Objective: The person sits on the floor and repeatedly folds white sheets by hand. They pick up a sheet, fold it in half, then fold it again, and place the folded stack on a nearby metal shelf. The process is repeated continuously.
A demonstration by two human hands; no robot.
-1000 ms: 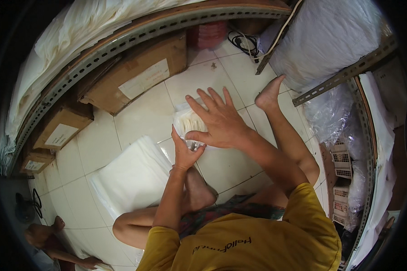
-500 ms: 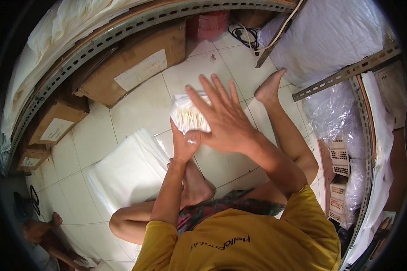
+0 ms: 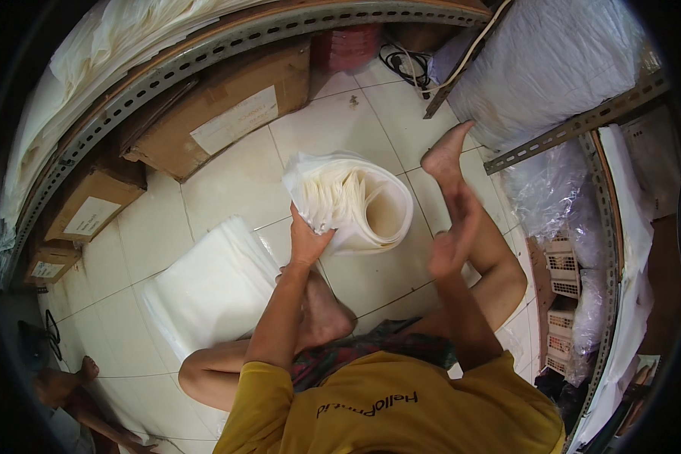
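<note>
"How's the roll (image 3: 339, 195)?"
"White, hollow, with ruffled layers; it's over the floor (image 3: 231, 178), my left hand (image 3: 308, 237) gripping its edge."
"Your right hand (image 3: 454, 242)?"
"Blurred; I can't tell its fingers."
"Counts?"
"One roll, one stack (image 3: 213, 291), three labelled boxes (image 3: 227, 113)."

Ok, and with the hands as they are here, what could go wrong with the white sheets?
Only the left hand holds the rolled white sheets, by one side; the right hand is away from them, so the roll might spring open.
The layers at the gathered edge look uneven, so some could slip or crease.
The bent left leg is right by the folded white stack and might nudge it askew.
</note>
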